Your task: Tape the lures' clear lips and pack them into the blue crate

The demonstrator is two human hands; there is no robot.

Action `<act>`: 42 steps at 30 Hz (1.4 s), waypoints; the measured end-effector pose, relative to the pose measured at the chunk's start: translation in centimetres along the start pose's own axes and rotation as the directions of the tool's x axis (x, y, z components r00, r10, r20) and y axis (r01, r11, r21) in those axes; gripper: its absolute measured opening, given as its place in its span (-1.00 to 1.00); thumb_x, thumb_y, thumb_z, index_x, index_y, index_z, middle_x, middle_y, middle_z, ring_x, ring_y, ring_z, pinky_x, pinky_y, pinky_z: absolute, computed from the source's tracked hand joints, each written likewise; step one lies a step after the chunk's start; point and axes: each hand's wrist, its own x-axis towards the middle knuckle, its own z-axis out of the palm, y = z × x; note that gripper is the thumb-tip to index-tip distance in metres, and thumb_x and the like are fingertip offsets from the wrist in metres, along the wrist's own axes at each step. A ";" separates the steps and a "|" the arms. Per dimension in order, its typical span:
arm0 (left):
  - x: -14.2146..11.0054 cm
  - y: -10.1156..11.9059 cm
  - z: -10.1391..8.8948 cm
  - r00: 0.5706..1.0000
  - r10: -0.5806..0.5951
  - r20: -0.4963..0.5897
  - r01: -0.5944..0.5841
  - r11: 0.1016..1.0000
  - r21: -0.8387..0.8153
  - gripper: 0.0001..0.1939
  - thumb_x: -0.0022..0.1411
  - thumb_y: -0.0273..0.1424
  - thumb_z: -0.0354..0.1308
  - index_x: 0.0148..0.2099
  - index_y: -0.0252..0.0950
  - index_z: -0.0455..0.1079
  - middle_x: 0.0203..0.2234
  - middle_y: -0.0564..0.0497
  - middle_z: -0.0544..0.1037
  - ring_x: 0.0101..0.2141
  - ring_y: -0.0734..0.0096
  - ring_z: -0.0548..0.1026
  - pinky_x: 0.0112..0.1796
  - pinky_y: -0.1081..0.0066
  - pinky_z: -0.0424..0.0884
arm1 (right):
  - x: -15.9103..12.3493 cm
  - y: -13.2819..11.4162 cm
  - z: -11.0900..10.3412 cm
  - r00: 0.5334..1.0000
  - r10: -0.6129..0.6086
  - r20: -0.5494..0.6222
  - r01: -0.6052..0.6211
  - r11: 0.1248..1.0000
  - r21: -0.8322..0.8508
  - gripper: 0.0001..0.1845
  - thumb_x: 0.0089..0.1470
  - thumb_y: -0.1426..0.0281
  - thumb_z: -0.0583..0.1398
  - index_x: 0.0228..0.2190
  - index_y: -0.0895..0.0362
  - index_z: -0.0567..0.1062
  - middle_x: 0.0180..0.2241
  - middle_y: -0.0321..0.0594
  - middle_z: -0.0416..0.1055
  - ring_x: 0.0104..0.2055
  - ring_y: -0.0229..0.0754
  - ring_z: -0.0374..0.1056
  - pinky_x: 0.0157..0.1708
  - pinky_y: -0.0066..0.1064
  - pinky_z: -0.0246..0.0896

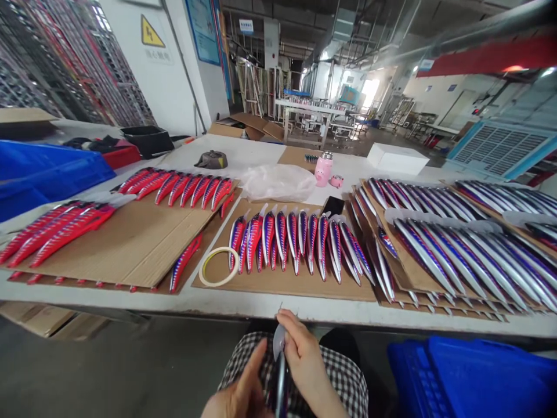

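Note:
Low over my lap, both hands hold one fishing lure (pixel 279 371), a long silver and dark body with a clear lip at its top end. My right hand (pixel 304 360) pinches the upper part near the lip. My left hand (pixel 241 392) supports the lower part from the left. On the table edge in front lies a row of blue, red and silver striped lures (pixel 296 238) on a cardboard sheet (pixel 282 278), with a roll of tape (pixel 219 266) at its left.
Red lures (pixel 178 187) lie on cardboard at the left, silver-blue ones (pixel 456 255) in stacked sheets at the right. A pink bottle (pixel 323 169), a plastic bag (pixel 278 181), a phone (pixel 333 205) and a white box (pixel 397 158) sit further back. Blue bins (pixel 470 377) stand at lower right and far left.

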 end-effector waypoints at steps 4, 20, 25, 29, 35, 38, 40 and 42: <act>5.3 2.5 -1.9 0.957 0.264 0.121 -0.282 0.946 0.162 -0.29 0.21 -0.54 0.01 0.33 0.04 -0.06 -0.40 0.14 0.53 -0.43 0.49 0.52 -0.31 0.53 0.46 | -0.6 0.4 0.0 0.999 -0.011 0.044 0.010 0.999 0.033 -0.44 0.05 0.63 0.01 0.09 0.15 0.38 0.13 -0.10 0.33 0.19 -0.16 0.23 0.16 -0.23 0.17; 7.3 2.0 -0.5 0.960 0.225 0.169 -0.237 0.970 0.055 -0.24 0.11 -0.64 -0.02 0.29 0.00 -0.08 -0.49 0.23 0.41 -0.51 0.57 0.40 -0.39 0.61 0.37 | 0.6 -1.5 -3.0 0.939 0.212 0.269 -0.190 0.976 -0.104 -0.72 -0.01 0.68 0.12 -0.38 0.16 0.57 0.07 0.02 0.39 0.13 -0.02 0.31 0.10 -0.21 0.25; 6.4 2.1 -0.5 0.989 0.147 0.036 -0.146 0.989 -0.028 -0.53 0.16 -0.56 0.08 0.09 -0.04 0.29 -0.28 0.08 0.47 -0.28 0.46 0.48 -0.24 0.51 0.42 | 0.9 -1.5 -2.7 0.960 0.160 0.231 -0.136 0.984 -0.118 -0.74 -0.04 0.70 0.15 -0.43 0.17 0.56 0.02 0.02 0.43 0.07 -0.03 0.38 0.05 -0.26 0.28; 6.5 3.3 -1.6 0.997 0.047 0.053 -0.048 0.999 0.001 -0.87 0.19 -0.42 0.13 -0.42 -0.22 0.43 -0.28 -0.01 0.45 -0.18 0.31 0.45 -0.16 0.41 0.37 | 0.9 -1.5 -2.5 0.963 0.149 0.223 -0.129 0.986 -0.103 -0.71 -0.07 0.73 0.14 -0.46 0.15 0.54 0.03 -0.01 0.43 0.07 -0.07 0.39 0.05 -0.30 0.27; 7.0 3.8 -2.1 0.963 -0.039 0.268 0.050 0.998 -0.035 -0.85 0.24 -0.39 0.06 -0.29 -0.23 0.46 -0.49 0.10 0.44 -0.42 0.45 0.42 -0.34 0.53 0.29 | 0.8 -1.6 -2.7 0.968 0.139 0.211 -0.126 0.989 -0.073 -0.72 -0.08 0.73 0.13 -0.47 0.16 0.53 -0.01 -0.02 0.46 0.07 -0.08 0.38 0.01 -0.37 0.28; 7.1 3.4 -1.9 0.940 -0.100 0.325 0.118 0.992 -0.035 -0.57 0.16 -0.47 0.05 0.10 -0.23 0.30 -0.53 0.18 0.40 -0.46 0.48 0.39 -0.34 0.55 0.28 | 0.8 -1.6 -2.7 0.968 0.144 0.208 -0.132 0.989 -0.071 -0.73 -0.06 0.71 0.14 -0.48 0.14 0.53 -0.01 -0.05 0.46 0.05 -0.10 0.40 0.01 -0.38 0.28; 7.3 3.6 -1.9 0.932 -0.143 0.333 0.152 0.988 0.000 -0.49 0.11 -0.50 0.04 0.15 -0.25 0.23 -0.57 0.22 0.38 -0.50 0.48 0.37 -0.37 0.55 0.26 | 0.8 -1.5 -2.7 0.965 0.151 0.213 -0.139 0.988 -0.070 -0.74 -0.05 0.70 0.14 -0.49 0.13 0.53 0.00 -0.07 0.45 0.04 -0.11 0.40 0.01 -0.38 0.27; 7.5 4.1 -2.0 0.930 -0.188 0.315 0.168 0.982 0.091 -0.72 0.09 -0.49 0.04 -0.10 -0.25 0.37 -0.59 0.20 0.36 -0.50 0.47 0.36 -0.39 0.53 0.22 | 0.9 -1.5 -2.7 0.964 0.153 0.217 -0.141 0.988 -0.068 -0.74 -0.05 0.69 0.14 -0.48 0.13 0.53 0.02 -0.07 0.44 0.06 -0.11 0.39 0.02 -0.39 0.27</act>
